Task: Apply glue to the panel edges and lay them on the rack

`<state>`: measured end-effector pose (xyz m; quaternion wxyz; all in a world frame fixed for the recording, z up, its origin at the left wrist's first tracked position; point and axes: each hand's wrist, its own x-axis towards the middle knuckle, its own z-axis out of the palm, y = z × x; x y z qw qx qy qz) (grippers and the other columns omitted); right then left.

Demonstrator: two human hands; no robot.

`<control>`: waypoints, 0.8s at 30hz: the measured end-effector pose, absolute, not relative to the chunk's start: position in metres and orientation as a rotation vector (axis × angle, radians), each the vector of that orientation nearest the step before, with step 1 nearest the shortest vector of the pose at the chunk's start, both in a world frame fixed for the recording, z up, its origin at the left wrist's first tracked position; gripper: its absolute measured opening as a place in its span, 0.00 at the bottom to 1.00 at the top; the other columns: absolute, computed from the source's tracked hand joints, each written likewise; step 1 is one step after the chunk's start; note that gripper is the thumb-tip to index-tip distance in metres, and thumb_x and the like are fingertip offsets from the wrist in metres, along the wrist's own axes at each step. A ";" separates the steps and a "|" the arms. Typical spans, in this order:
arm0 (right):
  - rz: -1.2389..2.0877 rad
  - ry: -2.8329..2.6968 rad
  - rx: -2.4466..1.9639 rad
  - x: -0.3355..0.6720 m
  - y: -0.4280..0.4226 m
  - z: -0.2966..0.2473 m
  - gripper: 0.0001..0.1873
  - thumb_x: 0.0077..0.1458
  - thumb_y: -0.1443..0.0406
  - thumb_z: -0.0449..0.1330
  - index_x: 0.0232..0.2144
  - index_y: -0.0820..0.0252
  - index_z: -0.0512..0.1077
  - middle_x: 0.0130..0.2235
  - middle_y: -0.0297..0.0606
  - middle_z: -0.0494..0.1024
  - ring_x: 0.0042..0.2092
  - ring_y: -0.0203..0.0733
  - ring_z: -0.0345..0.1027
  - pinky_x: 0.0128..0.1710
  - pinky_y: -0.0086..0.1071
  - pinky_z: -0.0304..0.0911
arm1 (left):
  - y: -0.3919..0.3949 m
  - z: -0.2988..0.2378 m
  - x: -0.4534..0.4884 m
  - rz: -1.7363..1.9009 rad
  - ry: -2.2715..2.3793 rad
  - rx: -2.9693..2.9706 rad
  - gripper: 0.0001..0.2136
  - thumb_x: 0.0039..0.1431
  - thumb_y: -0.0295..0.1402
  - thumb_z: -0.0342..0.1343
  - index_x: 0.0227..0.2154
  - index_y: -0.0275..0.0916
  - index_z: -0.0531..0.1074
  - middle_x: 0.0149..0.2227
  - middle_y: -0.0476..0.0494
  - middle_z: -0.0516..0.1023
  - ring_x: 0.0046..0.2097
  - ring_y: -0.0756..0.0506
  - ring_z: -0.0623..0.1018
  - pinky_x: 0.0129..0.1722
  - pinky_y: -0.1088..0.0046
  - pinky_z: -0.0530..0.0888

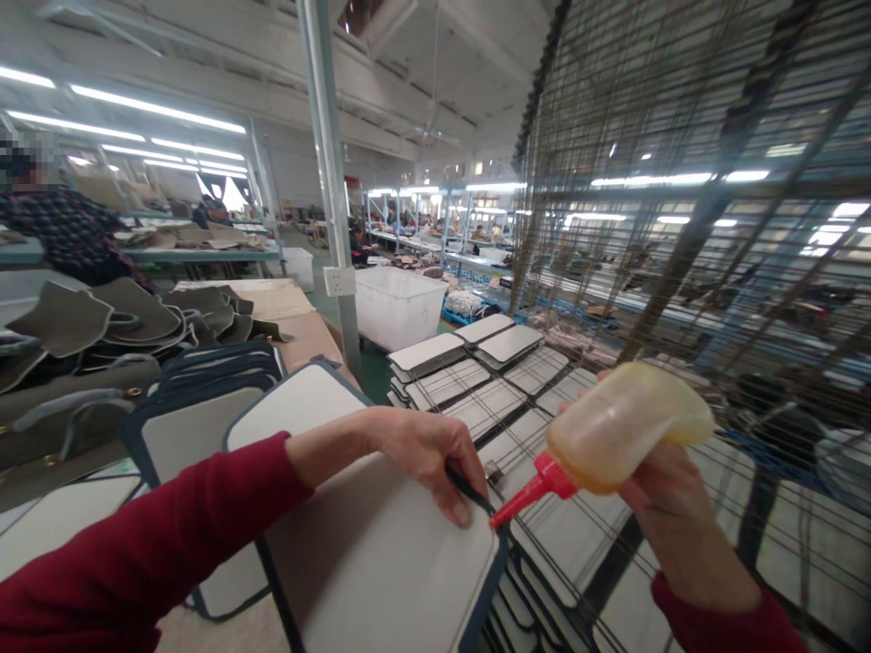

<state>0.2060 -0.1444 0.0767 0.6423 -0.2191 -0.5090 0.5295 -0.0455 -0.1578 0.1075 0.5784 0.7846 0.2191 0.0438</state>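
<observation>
My left hand [425,458] reaches over a white panel with dark blue edging [381,553], its thumb lying on the white face and its fingers pinching the edging near the right corner. In my right hand [670,490] is a soft squeeze bottle [612,426] with yellowish liquid inside, tipped down to the left. Its red nozzle [521,501] comes down at the panel's corner, right beside the left fingers; whether liquid is flowing cannot be made out. Another edged panel [299,408] lies behind the left wrist.
A wire rack [476,408] carrying rows of similar panels stands to the right, its raised wire shelves [653,181] above. Stacked edged panels [210,417] and grey-brown cut pieces [68,317] are on the left. Beyond are a metal post [333,199], a white bin [398,304] and a person [61,218].
</observation>
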 end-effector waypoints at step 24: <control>0.912 -1.103 -0.491 0.203 -0.135 0.047 0.14 0.38 0.56 0.73 0.29 0.52 0.78 0.30 0.38 0.80 0.33 0.48 0.77 0.35 0.38 0.75 | -0.131 0.095 -0.074 0.331 0.784 1.628 0.09 0.46 0.35 0.65 0.28 0.35 0.78 0.26 0.49 0.77 0.28 0.51 0.72 0.28 0.80 0.68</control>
